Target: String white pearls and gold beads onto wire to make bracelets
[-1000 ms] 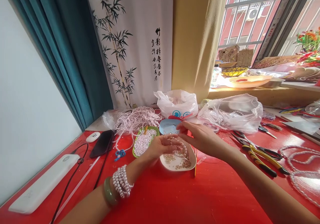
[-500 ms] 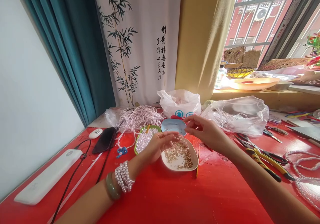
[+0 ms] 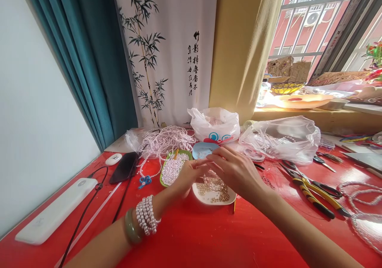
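My left hand (image 3: pixel 188 176) is closed above a white dish (image 3: pixel 203 198) of gold beads (image 3: pixel 221 192). A short strand of small pale pink beads (image 3: pixel 211 175) hangs at its fingertips, partly hidden. Wrapped round that wrist are a pearl bracelet (image 3: pixel 147 215) and a green bangle (image 3: pixel 131 226). My right hand (image 3: pixel 237 170) meets the left over the dish, its fingers bent together at the strand; what they pinch is hidden. Left of the dish sits a green tray (image 3: pixel 162 180) of white-pink pearl beads (image 3: pixel 173 168). Behind the hands is a blue dish (image 3: pixel 205 146) holding small bits.
Heaped pearl strands (image 3: pixel 170 138) and two plastic bags (image 3: pixel 213 126) line the back. Pliers (image 3: pixel 316 198), scissors (image 3: pixel 325 188) and a white cord (image 3: pixel 358 204) lie at right. A phone (image 3: pixel 123 167), a power bank (image 3: pixel 56 210) and a blue clip (image 3: pixel 145 182) are at left.
My right hand has come left and down from beside the blue dish to meet my left hand. The left hand has hardly moved.
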`<state>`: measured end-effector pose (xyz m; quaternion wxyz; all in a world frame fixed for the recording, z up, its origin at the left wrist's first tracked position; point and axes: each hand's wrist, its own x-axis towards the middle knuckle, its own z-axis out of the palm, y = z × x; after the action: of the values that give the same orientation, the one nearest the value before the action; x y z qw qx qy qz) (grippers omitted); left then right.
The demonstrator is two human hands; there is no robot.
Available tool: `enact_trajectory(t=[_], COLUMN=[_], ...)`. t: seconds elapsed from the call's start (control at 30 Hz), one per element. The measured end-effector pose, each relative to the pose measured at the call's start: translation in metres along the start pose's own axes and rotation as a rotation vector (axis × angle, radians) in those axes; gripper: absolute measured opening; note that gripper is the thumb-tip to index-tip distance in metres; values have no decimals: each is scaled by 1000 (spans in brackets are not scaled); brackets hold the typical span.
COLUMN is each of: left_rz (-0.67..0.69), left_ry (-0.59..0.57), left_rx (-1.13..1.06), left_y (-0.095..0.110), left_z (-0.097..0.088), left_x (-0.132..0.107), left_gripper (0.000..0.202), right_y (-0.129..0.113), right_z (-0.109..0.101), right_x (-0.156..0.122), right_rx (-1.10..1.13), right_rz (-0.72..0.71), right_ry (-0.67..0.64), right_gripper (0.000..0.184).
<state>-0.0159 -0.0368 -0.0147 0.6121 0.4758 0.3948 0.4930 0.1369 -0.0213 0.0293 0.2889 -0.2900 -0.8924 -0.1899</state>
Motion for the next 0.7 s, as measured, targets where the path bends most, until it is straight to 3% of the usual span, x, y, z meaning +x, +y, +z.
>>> enact_trajectory(t=[0.17,0.43,0.57,0.7], left_rz=[81,190,232,191], left_ry=[24,36,24,30], left_rx=[98,201,287,246], left_y=[4,4,0,0], left_z=[4,3,1,5], left_x=[-4,-3,-1,1], left_gripper=[20,25,27,27], right_y=[-4,-5,-3,0], right_z=[7,7,11,14], right_x=[-3,-6,-5,0], right_rx=[-69,8,169,256], right_rz=[-12,-10,136,295], right_ry=[-49,-17,-2,17], right_gripper=[22,28,25,18])
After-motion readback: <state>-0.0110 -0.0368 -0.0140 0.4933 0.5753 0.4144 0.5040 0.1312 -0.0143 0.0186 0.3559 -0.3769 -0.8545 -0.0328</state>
